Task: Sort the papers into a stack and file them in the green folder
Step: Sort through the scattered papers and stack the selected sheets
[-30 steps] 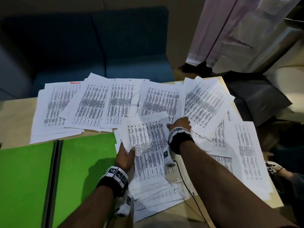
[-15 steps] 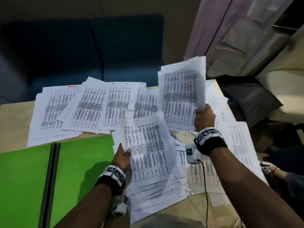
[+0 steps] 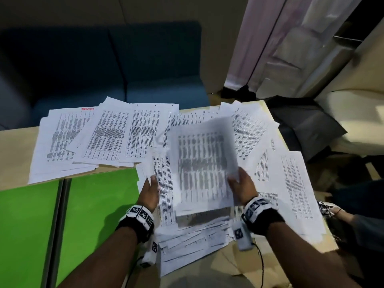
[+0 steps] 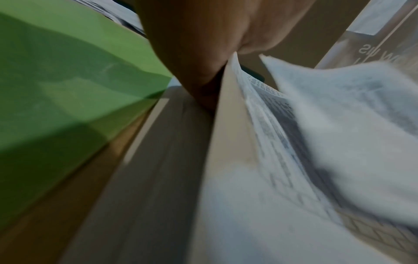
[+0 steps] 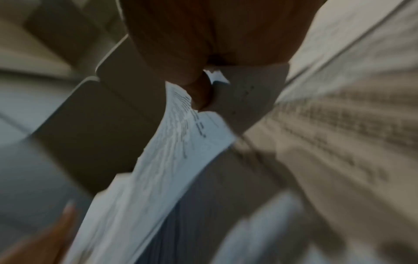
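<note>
The open green folder (image 3: 93, 204) lies flat at the near left of the table. Right of it sits a rough stack of printed papers (image 3: 187, 235). My left hand (image 3: 150, 190) grips the stack's left edge; in the left wrist view the thumb (image 4: 203, 53) pinches the paper edge (image 4: 228, 107) beside the folder (image 4: 68, 89). My right hand (image 3: 241, 183) pinches a bundle of sheets (image 3: 203, 163) by its right edge, blurred, just above the stack. The right wrist view shows my fingers (image 5: 203, 44) curled on those sheets (image 5: 169, 151).
More loose printed sheets lie spread across the far left (image 3: 83, 142) and right side (image 3: 295, 183) of the wooden table (image 3: 14, 154). A blue sofa (image 3: 124, 69) stands behind the table. A person's foot in a sandal (image 3: 332, 210) is at the right edge.
My right hand picked the bundle of sheets up from the far right, lifted it upright, then swung it left and down over the stack. The left hand stayed on the stack's edge.
</note>
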The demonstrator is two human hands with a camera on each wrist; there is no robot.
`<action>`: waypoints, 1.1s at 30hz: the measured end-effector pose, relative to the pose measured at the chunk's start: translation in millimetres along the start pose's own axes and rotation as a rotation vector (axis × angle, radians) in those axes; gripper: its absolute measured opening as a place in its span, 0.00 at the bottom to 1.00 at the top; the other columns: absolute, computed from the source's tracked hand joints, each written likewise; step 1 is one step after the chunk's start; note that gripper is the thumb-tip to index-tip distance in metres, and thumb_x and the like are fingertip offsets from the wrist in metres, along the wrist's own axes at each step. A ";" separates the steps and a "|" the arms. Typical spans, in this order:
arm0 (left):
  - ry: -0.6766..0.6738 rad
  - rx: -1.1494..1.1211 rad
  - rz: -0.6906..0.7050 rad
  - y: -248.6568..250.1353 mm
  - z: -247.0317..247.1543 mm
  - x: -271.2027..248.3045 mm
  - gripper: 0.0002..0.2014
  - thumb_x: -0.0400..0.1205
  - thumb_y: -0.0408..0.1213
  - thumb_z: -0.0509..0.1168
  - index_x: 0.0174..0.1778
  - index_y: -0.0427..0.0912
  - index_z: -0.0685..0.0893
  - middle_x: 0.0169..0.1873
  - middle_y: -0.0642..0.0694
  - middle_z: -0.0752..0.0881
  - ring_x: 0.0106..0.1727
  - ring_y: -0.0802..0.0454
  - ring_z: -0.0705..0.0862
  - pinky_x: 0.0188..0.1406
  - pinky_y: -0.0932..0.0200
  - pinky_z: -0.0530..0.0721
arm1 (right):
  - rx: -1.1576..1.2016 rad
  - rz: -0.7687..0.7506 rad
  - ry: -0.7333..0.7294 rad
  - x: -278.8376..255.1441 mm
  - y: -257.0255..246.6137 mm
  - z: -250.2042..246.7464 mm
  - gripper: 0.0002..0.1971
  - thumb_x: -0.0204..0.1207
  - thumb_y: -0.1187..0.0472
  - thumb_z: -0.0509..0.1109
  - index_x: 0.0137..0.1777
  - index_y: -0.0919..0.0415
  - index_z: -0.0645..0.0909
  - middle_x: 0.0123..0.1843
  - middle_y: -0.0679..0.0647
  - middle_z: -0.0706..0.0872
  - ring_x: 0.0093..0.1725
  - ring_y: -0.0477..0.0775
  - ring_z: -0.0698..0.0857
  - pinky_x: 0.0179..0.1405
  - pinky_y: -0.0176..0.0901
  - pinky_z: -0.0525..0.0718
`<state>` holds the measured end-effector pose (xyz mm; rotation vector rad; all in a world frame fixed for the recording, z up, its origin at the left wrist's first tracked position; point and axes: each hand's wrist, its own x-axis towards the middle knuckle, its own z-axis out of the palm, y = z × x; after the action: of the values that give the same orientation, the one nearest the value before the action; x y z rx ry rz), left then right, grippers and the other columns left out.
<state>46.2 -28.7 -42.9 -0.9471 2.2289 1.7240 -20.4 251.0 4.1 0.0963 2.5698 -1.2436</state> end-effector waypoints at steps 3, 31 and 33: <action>0.000 -0.047 0.056 1.9 0.9 -1.0 0.42 0.77 0.65 0.54 0.81 0.41 0.60 0.79 0.44 0.67 0.81 0.46 0.64 0.73 0.62 0.57 | -0.135 0.103 -0.129 -9.0 -1.8 34.2 0.19 0.77 0.61 0.67 0.67 0.63 0.71 0.56 0.64 0.86 0.48 0.60 0.85 0.44 0.42 0.77; 0.001 0.164 0.003 7.6 -4.6 3.6 0.27 0.82 0.38 0.65 0.77 0.39 0.68 0.74 0.39 0.75 0.73 0.42 0.75 0.66 0.59 0.67 | -0.044 0.544 0.362 101.8 1.9 -30.8 0.27 0.75 0.65 0.70 0.72 0.69 0.67 0.70 0.68 0.74 0.68 0.68 0.76 0.63 0.55 0.77; -0.006 0.153 0.002 8.0 -5.2 2.7 0.29 0.82 0.39 0.65 0.78 0.39 0.65 0.75 0.40 0.73 0.74 0.41 0.74 0.67 0.58 0.67 | -0.029 0.475 0.417 99.7 5.7 -38.2 0.18 0.75 0.67 0.68 0.64 0.71 0.73 0.63 0.70 0.79 0.61 0.69 0.81 0.51 0.50 0.79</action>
<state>40.8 -33.4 -36.1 -0.9040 2.3192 1.5279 -123.4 278.0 -5.9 0.9903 2.6555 -1.0839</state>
